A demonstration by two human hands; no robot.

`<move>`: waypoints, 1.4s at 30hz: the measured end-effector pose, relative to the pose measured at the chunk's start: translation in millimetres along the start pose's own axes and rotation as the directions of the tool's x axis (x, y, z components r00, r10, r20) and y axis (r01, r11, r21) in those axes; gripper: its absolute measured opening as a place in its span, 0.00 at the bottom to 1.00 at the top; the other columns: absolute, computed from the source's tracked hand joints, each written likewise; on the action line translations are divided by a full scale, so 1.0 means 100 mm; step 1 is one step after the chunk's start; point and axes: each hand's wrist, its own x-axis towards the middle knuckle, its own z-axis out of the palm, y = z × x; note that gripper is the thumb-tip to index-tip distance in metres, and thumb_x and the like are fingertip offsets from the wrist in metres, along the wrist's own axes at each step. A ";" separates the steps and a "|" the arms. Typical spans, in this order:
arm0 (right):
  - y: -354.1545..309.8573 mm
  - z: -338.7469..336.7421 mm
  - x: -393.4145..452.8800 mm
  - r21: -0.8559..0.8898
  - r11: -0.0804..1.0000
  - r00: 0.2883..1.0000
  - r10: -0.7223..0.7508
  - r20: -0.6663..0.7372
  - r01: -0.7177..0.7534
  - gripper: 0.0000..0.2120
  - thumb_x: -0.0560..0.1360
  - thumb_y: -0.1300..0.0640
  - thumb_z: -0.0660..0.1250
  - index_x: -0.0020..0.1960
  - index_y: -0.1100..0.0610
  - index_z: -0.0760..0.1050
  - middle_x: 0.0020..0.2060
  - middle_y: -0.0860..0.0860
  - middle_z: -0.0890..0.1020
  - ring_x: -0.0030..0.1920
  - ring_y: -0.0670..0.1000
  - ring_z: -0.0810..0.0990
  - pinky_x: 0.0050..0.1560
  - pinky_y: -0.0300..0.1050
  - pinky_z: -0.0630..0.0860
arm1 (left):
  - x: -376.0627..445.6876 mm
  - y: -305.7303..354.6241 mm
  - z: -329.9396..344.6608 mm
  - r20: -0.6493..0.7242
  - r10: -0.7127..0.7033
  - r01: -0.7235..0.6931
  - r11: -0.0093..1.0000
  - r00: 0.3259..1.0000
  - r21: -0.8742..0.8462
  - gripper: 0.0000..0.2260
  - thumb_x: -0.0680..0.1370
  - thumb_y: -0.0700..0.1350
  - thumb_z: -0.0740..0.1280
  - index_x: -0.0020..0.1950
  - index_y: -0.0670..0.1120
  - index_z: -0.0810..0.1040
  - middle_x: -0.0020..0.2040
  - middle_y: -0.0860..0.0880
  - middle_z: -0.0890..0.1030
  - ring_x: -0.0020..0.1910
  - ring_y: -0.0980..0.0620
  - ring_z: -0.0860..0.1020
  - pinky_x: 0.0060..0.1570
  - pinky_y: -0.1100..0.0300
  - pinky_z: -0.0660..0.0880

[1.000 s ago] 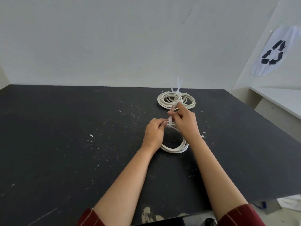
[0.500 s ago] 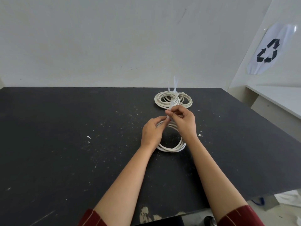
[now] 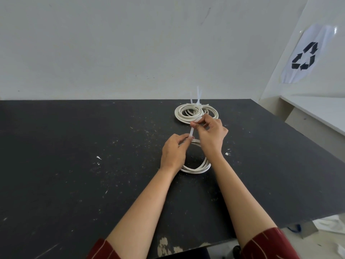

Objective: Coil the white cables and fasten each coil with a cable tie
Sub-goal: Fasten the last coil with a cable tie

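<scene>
A white cable coil (image 3: 196, 165) lies flat on the black bench (image 3: 74, 156), just right of its middle. Both hands work at the coil's 12 o'clock edge. The left hand (image 3: 174, 152) has its grip closed in a pinch, thumb and fingertips on the coil strands where the tie (image 3: 192, 131) meets them. The right hand (image 3: 211, 134) sits just above, at 1 o'clock from the left, fingers curled, thumb and forefinger pinching the tie's tail higher up. Between the two grips the tie runs as a short, pale strip, slanting up towards 1 o'clock. The coil's near arc shows between the wrists; its far arc is partly hidden behind the hands.

At 12 o'clock from the hands, near the bench's far edge, rest the done coils (image 3: 188, 114), overlapping one another, with tie tails (image 3: 197, 95) standing upright from their far side. How many coils lie there is hard to tell.

The bench is scuffed with pale flecks. A plain wall rises behind it. At 2 o'clock, a recycling sign (image 3: 306, 56) hangs on a slanted white panel, with a white shelf (image 3: 317, 111) below it. Dark red sleeves (image 3: 270, 243) show at the bottom edge.
</scene>
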 end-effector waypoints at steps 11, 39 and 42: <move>0.20 -0.20 0.00 0.135 0.924 0.757 0.202 0.622 -0.358 0.14 0.72 0.44 0.73 0.53 0.50 0.82 0.45 0.48 0.86 0.46 0.44 0.84 0.52 0.40 0.79 | 0.03 -0.05 -0.07 -0.115 0.013 -0.019 0.999 0.993 -0.049 0.11 0.78 0.53 0.66 0.57 0.52 0.82 0.50 0.53 0.81 0.49 0.64 0.77 0.45 0.76 0.70; 0.11 0.14 -0.18 0.348 0.742 0.816 0.480 0.322 -0.574 0.17 0.83 0.50 0.57 0.42 0.57 0.76 0.38 0.52 0.73 0.28 0.46 0.67 0.24 0.40 0.69 | 0.09 0.02 -0.15 -0.074 -0.109 0.080 0.945 0.991 -0.318 0.14 0.83 0.48 0.54 0.68 0.59 0.63 0.48 0.50 0.77 0.40 0.54 0.75 0.42 0.64 0.74; 0.11 0.15 -0.16 0.372 0.709 0.799 0.504 0.327 -0.599 0.16 0.83 0.51 0.58 0.43 0.58 0.76 0.38 0.52 0.72 0.27 0.46 0.66 0.24 0.40 0.67 | 0.11 -0.01 -0.11 -0.125 -0.113 0.070 0.949 0.986 -0.308 0.14 0.83 0.45 0.55 0.66 0.49 0.75 0.54 0.48 0.80 0.40 0.53 0.79 0.37 0.65 0.77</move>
